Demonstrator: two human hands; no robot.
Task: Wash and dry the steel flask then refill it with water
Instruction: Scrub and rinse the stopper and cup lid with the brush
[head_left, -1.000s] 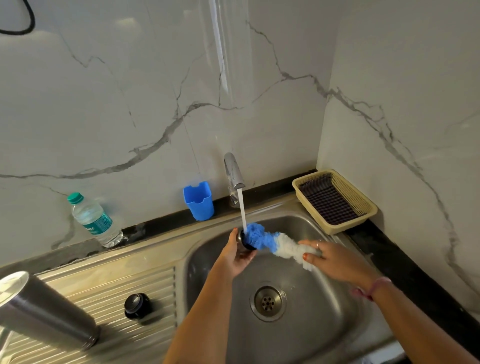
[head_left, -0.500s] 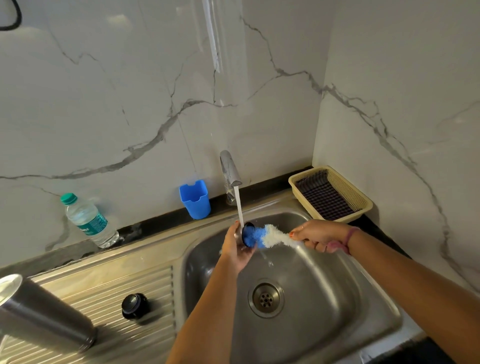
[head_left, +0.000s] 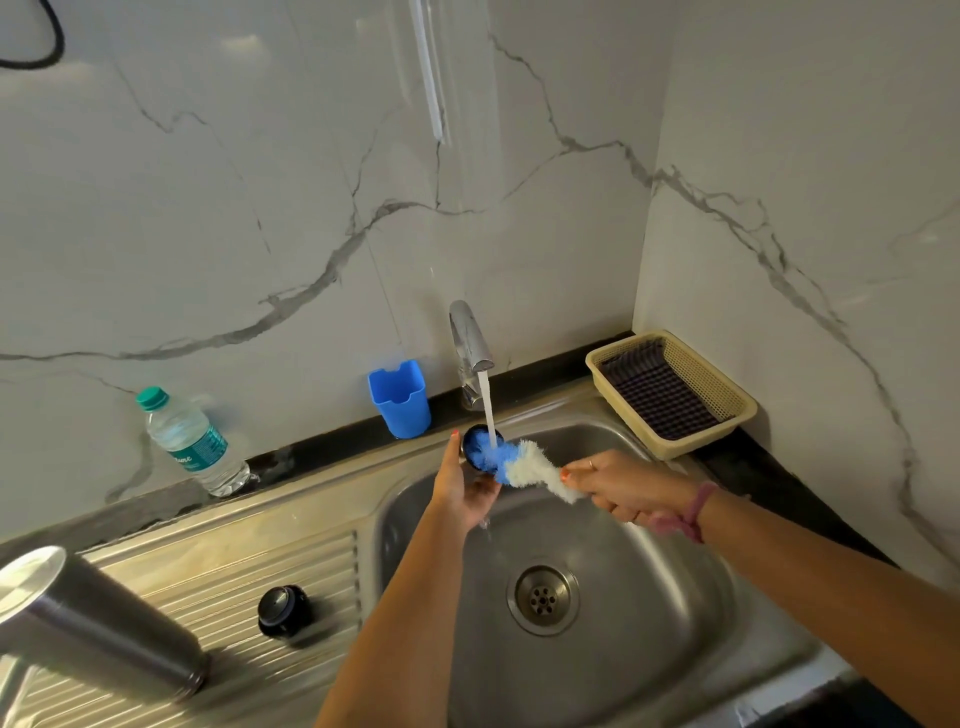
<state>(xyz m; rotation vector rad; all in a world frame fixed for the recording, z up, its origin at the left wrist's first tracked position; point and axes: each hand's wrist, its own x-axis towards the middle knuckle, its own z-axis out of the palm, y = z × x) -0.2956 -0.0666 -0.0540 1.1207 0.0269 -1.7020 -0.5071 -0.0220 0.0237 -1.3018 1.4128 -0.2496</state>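
The steel flask (head_left: 98, 618) stood upside down on the drainboard left of the sink (head_left: 675, 597), a black lid (head_left: 283, 609) between them. Over the sink, the left hand (head_left: 462, 486) gripped a small dark cap (head_left: 475, 449) under the tap (head_left: 470, 345) stream; the right hand (head_left: 631, 486) clasped a blue-and-white brush (head_left: 524, 462) pushed into it.

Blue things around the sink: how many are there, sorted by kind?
Blue plastic cup: 1
Blue-and-white brush, blue at its tip: 1
Total: 2
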